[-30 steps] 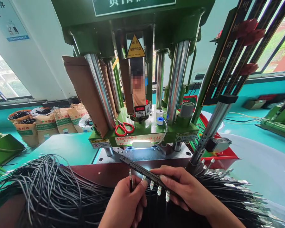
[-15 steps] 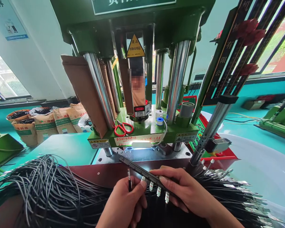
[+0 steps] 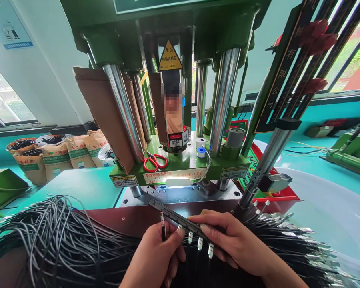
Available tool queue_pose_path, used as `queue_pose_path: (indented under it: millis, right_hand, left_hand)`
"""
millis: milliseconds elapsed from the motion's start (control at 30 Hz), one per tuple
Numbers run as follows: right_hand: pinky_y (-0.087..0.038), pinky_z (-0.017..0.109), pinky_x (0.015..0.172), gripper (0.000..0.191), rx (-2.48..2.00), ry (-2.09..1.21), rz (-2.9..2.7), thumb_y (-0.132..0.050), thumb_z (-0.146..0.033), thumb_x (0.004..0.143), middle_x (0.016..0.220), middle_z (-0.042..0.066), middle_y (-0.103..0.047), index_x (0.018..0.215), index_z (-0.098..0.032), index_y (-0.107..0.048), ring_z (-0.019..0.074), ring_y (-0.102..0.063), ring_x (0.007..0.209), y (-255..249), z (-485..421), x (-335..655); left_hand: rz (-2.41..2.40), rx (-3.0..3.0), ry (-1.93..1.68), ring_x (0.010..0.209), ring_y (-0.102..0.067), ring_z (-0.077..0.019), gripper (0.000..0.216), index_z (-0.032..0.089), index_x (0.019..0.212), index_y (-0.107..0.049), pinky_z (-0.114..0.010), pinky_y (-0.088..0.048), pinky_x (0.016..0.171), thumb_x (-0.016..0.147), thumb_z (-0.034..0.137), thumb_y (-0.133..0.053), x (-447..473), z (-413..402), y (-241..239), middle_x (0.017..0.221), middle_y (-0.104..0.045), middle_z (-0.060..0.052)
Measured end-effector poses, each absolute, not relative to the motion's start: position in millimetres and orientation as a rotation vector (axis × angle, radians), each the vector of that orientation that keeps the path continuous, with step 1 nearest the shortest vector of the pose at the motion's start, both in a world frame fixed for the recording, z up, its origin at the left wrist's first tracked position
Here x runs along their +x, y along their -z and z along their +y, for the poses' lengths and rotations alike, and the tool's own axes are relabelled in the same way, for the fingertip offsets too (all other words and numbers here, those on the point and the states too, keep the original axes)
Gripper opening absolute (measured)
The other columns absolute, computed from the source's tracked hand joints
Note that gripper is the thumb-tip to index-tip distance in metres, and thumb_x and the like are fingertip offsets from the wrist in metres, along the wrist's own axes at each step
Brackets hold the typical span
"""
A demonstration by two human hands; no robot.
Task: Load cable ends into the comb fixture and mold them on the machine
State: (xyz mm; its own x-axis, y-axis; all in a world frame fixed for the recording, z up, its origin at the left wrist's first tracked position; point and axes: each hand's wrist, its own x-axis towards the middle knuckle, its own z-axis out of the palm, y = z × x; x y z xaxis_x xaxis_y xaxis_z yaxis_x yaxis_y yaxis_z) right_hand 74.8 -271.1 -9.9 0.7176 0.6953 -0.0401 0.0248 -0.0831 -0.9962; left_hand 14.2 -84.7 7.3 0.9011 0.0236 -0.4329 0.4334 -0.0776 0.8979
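The right fingers [image 3: 209, 233] grip the bar [image 3: 171, 214], which slants away leftward. Four plugs [image 3: 200, 243] appear seated along it; a fifth [image 3: 162, 220], pinched in the left fingers [image 3: 176, 239], seems not yet seated. Cables [image 3: 63, 232] left of them remain off the bar.

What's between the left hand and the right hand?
Part of a dark bar, with silvery connectors along its lower edge, shows between them in the head view.

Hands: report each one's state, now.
Left hand: closed, holding an upright connector.
Right hand: closed, gripping the dark bar.
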Motion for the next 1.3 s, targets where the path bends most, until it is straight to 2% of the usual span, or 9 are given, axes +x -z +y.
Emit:
queue_pose_path:
  millis: [133, 267, 367, 500, 633, 833, 1033, 1300]
  right_hand:
    - [-0.030, 0.009, 0.033, 0.038, -1.563, -0.618, -0.616, -0.050, -0.048, 0.093, 0.088, 0.000, -0.042, 0.122, -0.026, -0.061, -0.0011, -0.045, 0.049, 8.6, -270.4, 75.0]
    - [-0.027, 0.010, 0.030, 0.046, -1.533, -0.652, -0.503, -0.052, -0.052, 0.090, 0.088, 0.001, -0.044, 0.126, -0.024, -0.058, 0.0006, -0.044, 0.047, 12.6, -271.8, 76.2]
    - [-0.027, 0.010, 0.030, 0.053, -1.504, -0.668, -0.422, -0.054, -0.055, 0.087, 0.078, -0.001, -0.044, 0.128, -0.021, -0.055, 0.0014, -0.042, 0.044, 15.5, -274.0, 76.7]
    - [-0.026, 0.010, 0.030, 0.053, -1.512, -0.672, -0.422, -0.054, -0.056, 0.087, 0.083, 0.001, -0.046, 0.126, -0.021, -0.056, 0.0010, -0.043, 0.045, 16.4, -275.4, 76.4]
    - [-0.026, 0.010, 0.029, 0.049, -1.496, -0.661, -0.446, -0.053, -0.052, 0.089, 0.084, 0.000, -0.045, 0.126, -0.021, -0.056, 0.0004, -0.042, 0.044, 16.3, -275.3, 75.8]
    - [-0.028, 0.009, 0.030, 0.047, -1.495, -0.668, -0.483, -0.052, -0.050, 0.090, 0.083, 0.000, -0.045, 0.126, -0.021, -0.056, 0.0004, -0.042, 0.045, 14.9, -274.3, 77.2]
    - [-0.030, 0.010, 0.030, 0.047, -1.521, -0.691, -0.513, -0.051, -0.051, 0.090, 0.085, 0.000, -0.044, 0.127, -0.022, -0.056, 0.0006, -0.042, 0.046, 15.2, -274.5, 77.5]
    - [-0.030, 0.011, 0.030, 0.046, -1.545, -0.707, -0.527, -0.050, -0.052, 0.090, 0.090, 0.001, -0.042, 0.126, -0.023, -0.058, 0.0010, -0.045, 0.047, 13.3, -274.1, 76.3]
  left_hand:
    - [0.369, 1.630, 0.336, 0.030, -0.024, -0.0040, 0.041, 0.015, 0.066, -0.045, -0.017, -0.014, 0.032, 0.085, 0.050, -0.051, 14.5, -87.2, -10.1, 0.039, -0.037, 0.005]
    - [0.342, 1.507, 0.262, 0.039, -0.044, -0.0074, 0.042, 0.014, 0.078, -0.047, -0.018, -0.034, 0.037, 0.078, 0.054, -0.060, 14.2, -81.1, -8.3, 0.059, -0.056, -0.001]
    - [0.346, 1.401, 0.184, 0.051, -0.054, -0.0106, 0.047, 0.013, 0.086, -0.050, -0.024, -0.046, 0.049, 0.070, 0.052, -0.070, 10.9, -69.1, -6.7, 0.069, -0.058, -0.002]
    - [0.336, 1.223, 0.143, 0.061, -0.056, -0.0112, 0.048, 0.013, 0.092, -0.053, -0.024, -0.046, 0.057, 0.064, 0.042, -0.079, 6.1, -58.0, -5.8, 0.072, -0.056, -0.002]
    - [0.372, 1.296, 0.128, 0.056, -0.054, -0.0107, 0.045, 0.013, 0.100, -0.052, -0.022, -0.044, 0.051, 0.070, 0.038, -0.074, 8.8, -61.3, -5.4, 0.068, -0.054, 0.001]
    - [0.381, 1.482, 0.087, 0.046, -0.046, -0.0087, 0.033, 0.014, 0.083, -0.048, -0.020, -0.039, 0.041, 0.072, 0.037, -0.069, 18.5, -69.2, 0.7, 0.058, -0.051, 0.002]
    - [0.415, 1.697, 0.079, 0.038, -0.037, -0.0070, 0.025, 0.014, 0.080, -0.051, -0.018, -0.030, 0.035, 0.075, 0.037, -0.062, 17.5, -72.8, -1.2, 0.050, -0.047, 0.004]
    - [0.435, 1.812, 0.066, 0.038, -0.037, -0.0078, 0.021, 0.016, 0.080, -0.053, -0.018, -0.031, 0.032, 0.075, 0.035, -0.059, 18.4, -75.7, -2.0, 0.051, -0.047, 0.005]
